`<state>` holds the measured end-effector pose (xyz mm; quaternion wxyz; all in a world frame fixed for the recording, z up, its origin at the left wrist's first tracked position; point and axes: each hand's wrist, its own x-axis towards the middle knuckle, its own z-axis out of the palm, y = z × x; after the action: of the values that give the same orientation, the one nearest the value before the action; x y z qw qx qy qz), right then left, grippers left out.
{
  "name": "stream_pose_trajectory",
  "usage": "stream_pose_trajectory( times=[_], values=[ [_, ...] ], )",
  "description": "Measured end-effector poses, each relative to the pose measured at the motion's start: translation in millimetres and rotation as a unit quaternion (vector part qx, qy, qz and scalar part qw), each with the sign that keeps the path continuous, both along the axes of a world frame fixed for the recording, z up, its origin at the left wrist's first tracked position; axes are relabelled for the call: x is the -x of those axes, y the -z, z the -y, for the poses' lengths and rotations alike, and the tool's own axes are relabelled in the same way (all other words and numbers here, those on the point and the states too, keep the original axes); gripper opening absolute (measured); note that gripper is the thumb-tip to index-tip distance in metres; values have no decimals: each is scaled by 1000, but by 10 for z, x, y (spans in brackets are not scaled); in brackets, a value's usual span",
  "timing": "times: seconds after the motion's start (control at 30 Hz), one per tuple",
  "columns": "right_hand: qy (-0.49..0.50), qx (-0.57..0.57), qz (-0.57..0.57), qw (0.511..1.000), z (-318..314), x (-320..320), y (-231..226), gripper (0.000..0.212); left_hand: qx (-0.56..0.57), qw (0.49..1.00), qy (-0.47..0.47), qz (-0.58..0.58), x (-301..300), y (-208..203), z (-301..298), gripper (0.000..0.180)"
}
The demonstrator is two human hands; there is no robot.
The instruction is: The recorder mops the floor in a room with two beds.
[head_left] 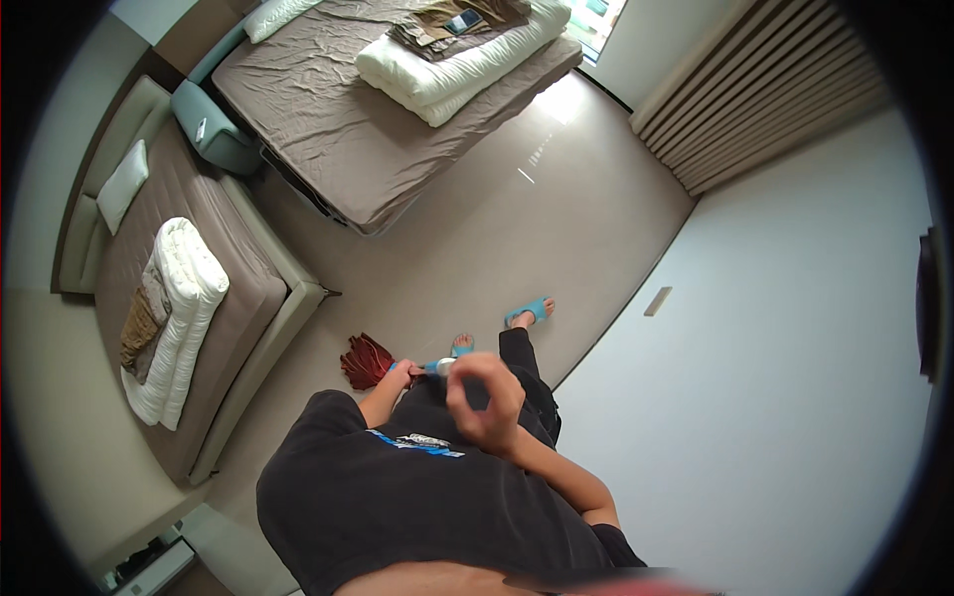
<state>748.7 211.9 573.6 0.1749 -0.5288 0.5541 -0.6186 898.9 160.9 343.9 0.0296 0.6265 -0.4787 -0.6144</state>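
Observation:
A mop with dark red cloth strips (367, 362) rests on the floor to my left. Its light blue and white handle (437, 368) slants up across the front of my body. Lower on that handle, my left hand (399, 374) is closed around it. My right hand (485, 397), nearer the camera, curls in a ring by the handle's white upper part. Its fingers hide most of the grip there. My feet in light blue slippers (530, 312) stand just beyond the mop.
A bed (328, 129) with a folded white quilt, clothes and a phone stands ahead. Another bed (268, 288) with a folded quilt is at left. Between them sits a grey-blue bedside cabinet (211, 124). A white wall (755, 348) borders my right, with pleated curtains (755, 89) beyond.

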Motion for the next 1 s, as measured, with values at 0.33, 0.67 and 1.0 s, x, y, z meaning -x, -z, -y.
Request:
stream_pose_trajectory(
  times=[0.33,0.67,1.0],
  values=[
    [-372,-80,190,905,893,1593,521,28,220,968,63,99,845,-372,223,17],
    [-317,-117,317,886,1092,3248,526,32,202,978,45,-17,2219,929,1105,13],
    [-221,-64,240,943,1625,5032,271,32,-370,825,-391,-172,4921,2099,2603,11]
  ],
)
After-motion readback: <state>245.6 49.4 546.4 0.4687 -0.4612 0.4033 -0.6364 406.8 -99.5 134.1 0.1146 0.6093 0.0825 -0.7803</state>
